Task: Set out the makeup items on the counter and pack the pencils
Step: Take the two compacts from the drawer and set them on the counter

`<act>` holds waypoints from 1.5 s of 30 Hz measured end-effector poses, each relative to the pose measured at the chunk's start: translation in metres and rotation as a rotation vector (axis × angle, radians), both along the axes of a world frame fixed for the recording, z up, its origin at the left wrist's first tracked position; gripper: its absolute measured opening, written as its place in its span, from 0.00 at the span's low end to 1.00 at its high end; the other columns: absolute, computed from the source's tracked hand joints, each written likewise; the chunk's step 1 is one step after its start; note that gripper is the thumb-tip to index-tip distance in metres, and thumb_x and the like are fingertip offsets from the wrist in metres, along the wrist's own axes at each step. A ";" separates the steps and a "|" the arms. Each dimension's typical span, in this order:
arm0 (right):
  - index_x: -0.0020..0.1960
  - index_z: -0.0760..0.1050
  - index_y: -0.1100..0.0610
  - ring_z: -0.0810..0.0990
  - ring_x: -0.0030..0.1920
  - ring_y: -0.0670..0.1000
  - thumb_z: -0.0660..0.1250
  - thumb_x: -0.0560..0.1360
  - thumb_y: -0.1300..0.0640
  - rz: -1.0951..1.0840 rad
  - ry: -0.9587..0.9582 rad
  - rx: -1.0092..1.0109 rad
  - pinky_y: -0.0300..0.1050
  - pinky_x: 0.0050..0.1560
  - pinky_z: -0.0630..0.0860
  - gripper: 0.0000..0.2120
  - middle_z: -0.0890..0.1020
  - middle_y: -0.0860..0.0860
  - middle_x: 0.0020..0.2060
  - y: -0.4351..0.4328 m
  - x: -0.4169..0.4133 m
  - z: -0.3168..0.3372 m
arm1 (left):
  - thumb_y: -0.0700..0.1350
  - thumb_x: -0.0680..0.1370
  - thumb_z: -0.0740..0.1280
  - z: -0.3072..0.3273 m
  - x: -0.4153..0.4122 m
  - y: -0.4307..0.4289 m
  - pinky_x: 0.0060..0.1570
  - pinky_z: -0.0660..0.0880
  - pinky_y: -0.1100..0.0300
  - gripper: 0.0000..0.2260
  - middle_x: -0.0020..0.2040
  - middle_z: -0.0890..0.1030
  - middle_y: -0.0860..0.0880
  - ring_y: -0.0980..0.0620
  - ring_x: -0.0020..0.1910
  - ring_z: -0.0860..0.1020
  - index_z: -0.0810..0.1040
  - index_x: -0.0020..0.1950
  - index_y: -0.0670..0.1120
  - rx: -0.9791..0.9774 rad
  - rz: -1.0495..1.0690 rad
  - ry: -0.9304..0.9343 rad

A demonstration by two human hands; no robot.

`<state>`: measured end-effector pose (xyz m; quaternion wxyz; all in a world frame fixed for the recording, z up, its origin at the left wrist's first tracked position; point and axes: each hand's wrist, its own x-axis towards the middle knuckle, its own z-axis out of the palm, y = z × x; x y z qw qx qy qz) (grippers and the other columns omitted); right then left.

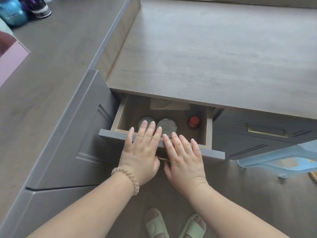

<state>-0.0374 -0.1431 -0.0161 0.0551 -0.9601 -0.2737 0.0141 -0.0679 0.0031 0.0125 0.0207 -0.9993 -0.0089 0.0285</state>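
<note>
Bare forearms reach up from the bottom of the view, above a pair of pale green slippers (155, 226) on the floor. Both hands lie side by side on the front of a partly pulled-out grey drawer (210, 152). The left hand (140, 152) (with a beaded bracelet (126, 179) at its wrist) has its fingers straight and laid over the front's top edge, thumb tucked down against the face. The right hand (185, 157) lies the same way just beside it. Neither hand is curled round anything.

Inside the drawer, just past the left fingertips, stand two round jars (167, 127) with clear lids, side by side; whether the fingers touch them cannot be told. A red-capped bottle (194, 121) stands toward the drawer's right wall, and a beige card (169, 104) lies at the back, half under the counter (205, 57) that overhangs the drawer. Right of the drawer is a shut drawer with a brass handle (265, 130), and below that a light blue plastic stool (274, 157). Far left of the drawer, on a higher surface, sit a pink box (10, 57), a blue ribbed vase (12, 12) and a dark bottle (41, 7).
</note>
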 end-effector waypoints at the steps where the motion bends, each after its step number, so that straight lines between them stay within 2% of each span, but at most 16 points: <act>1: 0.73 0.60 0.52 0.70 0.67 0.57 0.66 0.67 0.47 0.002 0.009 -0.010 0.59 0.68 0.62 0.37 0.71 0.54 0.68 -0.001 -0.003 0.001 | 0.53 0.72 0.61 -0.001 0.000 0.002 0.72 0.44 0.43 0.36 0.78 0.54 0.46 0.46 0.77 0.49 0.48 0.77 0.49 0.028 0.009 0.071; 2: 0.73 0.61 0.52 0.71 0.67 0.57 0.67 0.66 0.48 0.005 0.018 -0.017 0.59 0.68 0.63 0.37 0.72 0.54 0.68 -0.001 -0.006 0.003 | 0.54 0.74 0.58 -0.003 -0.003 0.002 0.72 0.41 0.42 0.36 0.78 0.50 0.47 0.45 0.77 0.46 0.42 0.76 0.49 0.044 0.021 0.116; 4: 0.73 0.62 0.53 0.71 0.67 0.57 0.68 0.65 0.49 0.020 0.034 -0.030 0.59 0.67 0.64 0.38 0.72 0.55 0.68 -0.003 -0.015 0.006 | 0.53 0.75 0.56 -0.007 -0.013 -0.001 0.72 0.40 0.41 0.36 0.78 0.49 0.46 0.44 0.76 0.45 0.38 0.76 0.49 0.046 0.049 0.153; 9: 0.71 0.66 0.54 0.74 0.65 0.57 0.72 0.61 0.51 0.056 0.058 -0.051 0.59 0.64 0.68 0.39 0.74 0.55 0.67 -0.009 -0.043 0.015 | 0.48 0.77 0.54 -0.002 -0.040 -0.009 0.71 0.38 0.40 0.34 0.78 0.46 0.44 0.42 0.76 0.42 0.34 0.75 0.47 0.038 0.060 0.197; 15: 0.70 0.68 0.54 0.75 0.64 0.56 0.72 0.64 0.46 0.099 0.079 -0.071 0.59 0.61 0.71 0.37 0.74 0.54 0.66 -0.015 -0.071 0.026 | 0.47 0.78 0.52 0.006 -0.072 -0.009 0.71 0.40 0.39 0.33 0.78 0.44 0.44 0.42 0.76 0.42 0.32 0.74 0.47 0.037 0.006 0.284; 17: 0.70 0.68 0.54 0.76 0.63 0.55 0.71 0.65 0.44 0.123 0.081 -0.080 0.59 0.61 0.71 0.36 0.75 0.54 0.66 -0.017 -0.077 0.030 | 0.49 0.78 0.52 0.010 -0.078 -0.010 0.71 0.41 0.39 0.33 0.78 0.44 0.44 0.43 0.76 0.42 0.32 0.74 0.47 0.023 0.003 0.308; 19: 0.70 0.68 0.53 0.75 0.64 0.54 0.66 0.69 0.40 0.153 0.070 -0.096 0.59 0.63 0.70 0.33 0.74 0.53 0.66 -0.019 -0.079 0.032 | 0.53 0.78 0.53 0.013 -0.082 -0.009 0.71 0.41 0.39 0.35 0.78 0.44 0.44 0.44 0.76 0.42 0.33 0.75 0.47 0.018 -0.014 0.332; 21: 0.72 0.65 0.51 0.72 0.67 0.54 0.56 0.73 0.37 0.160 0.055 -0.079 0.57 0.68 0.64 0.31 0.73 0.52 0.68 -0.020 -0.071 0.036 | 0.60 0.76 0.51 0.020 -0.079 -0.005 0.71 0.40 0.40 0.36 0.78 0.45 0.45 0.45 0.77 0.43 0.36 0.75 0.48 -0.012 -0.042 0.309; 23: 0.73 0.62 0.50 0.69 0.69 0.54 0.52 0.74 0.38 0.130 0.041 -0.024 0.56 0.70 0.58 0.31 0.70 0.52 0.70 -0.017 -0.052 0.042 | 0.62 0.75 0.47 0.032 -0.067 0.005 0.71 0.42 0.42 0.35 0.78 0.48 0.45 0.46 0.77 0.47 0.40 0.76 0.48 -0.034 -0.078 0.192; 25: 0.73 0.61 0.50 0.69 0.69 0.54 0.53 0.75 0.40 0.114 -0.001 -0.008 0.56 0.70 0.59 0.28 0.69 0.53 0.70 -0.011 -0.027 0.044 | 0.60 0.76 0.47 0.041 -0.046 0.017 0.72 0.47 0.43 0.32 0.78 0.55 0.46 0.46 0.76 0.53 0.45 0.76 0.47 -0.011 -0.100 0.044; 27: 0.73 0.60 0.50 0.68 0.70 0.55 0.59 0.75 0.43 0.136 -0.014 -0.035 0.58 0.70 0.60 0.28 0.69 0.53 0.71 -0.005 -0.003 0.041 | 0.58 0.78 0.50 0.041 -0.020 0.028 0.71 0.52 0.44 0.31 0.77 0.57 0.46 0.46 0.75 0.56 0.46 0.76 0.48 0.020 -0.095 0.015; 29: 0.74 0.57 0.48 0.65 0.72 0.55 0.62 0.74 0.43 0.182 0.023 -0.099 0.58 0.71 0.56 0.31 0.65 0.53 0.73 0.002 0.018 0.032 | 0.55 0.79 0.53 0.029 0.008 0.035 0.70 0.55 0.45 0.30 0.78 0.53 0.45 0.45 0.75 0.55 0.43 0.76 0.48 0.038 -0.070 0.125; 32: 0.75 0.47 0.45 0.56 0.75 0.57 0.60 0.75 0.39 0.275 0.060 -0.203 0.58 0.72 0.45 0.35 0.57 0.52 0.76 0.012 0.042 0.010 | 0.52 0.79 0.57 0.000 0.039 0.040 0.70 0.56 0.44 0.32 0.78 0.47 0.45 0.43 0.76 0.50 0.41 0.76 0.50 0.064 -0.035 0.370; 36: 0.75 0.44 0.47 0.53 0.75 0.59 0.61 0.72 0.35 0.358 0.108 -0.248 0.57 0.69 0.35 0.40 0.56 0.54 0.76 0.021 0.055 -0.021 | 0.53 0.74 0.66 -0.037 0.052 0.042 0.69 0.58 0.43 0.41 0.78 0.47 0.44 0.42 0.75 0.52 0.40 0.76 0.49 0.087 0.007 0.495; 39: 0.75 0.43 0.51 0.53 0.75 0.61 0.62 0.70 0.34 0.401 0.147 -0.282 0.59 0.71 0.37 0.45 0.54 0.57 0.76 0.024 0.052 -0.041 | 0.55 0.71 0.68 -0.055 0.051 0.041 0.68 0.59 0.44 0.45 0.78 0.49 0.43 0.41 0.74 0.55 0.40 0.76 0.47 0.097 0.029 0.523; 45: 0.76 0.42 0.48 0.53 0.74 0.62 0.60 0.73 0.37 0.302 0.241 -0.272 0.61 0.72 0.39 0.41 0.52 0.58 0.76 0.021 0.041 -0.047 | 0.51 0.76 0.63 -0.066 0.040 0.040 0.68 0.59 0.44 0.38 0.78 0.49 0.42 0.40 0.74 0.56 0.40 0.76 0.48 0.044 0.044 0.542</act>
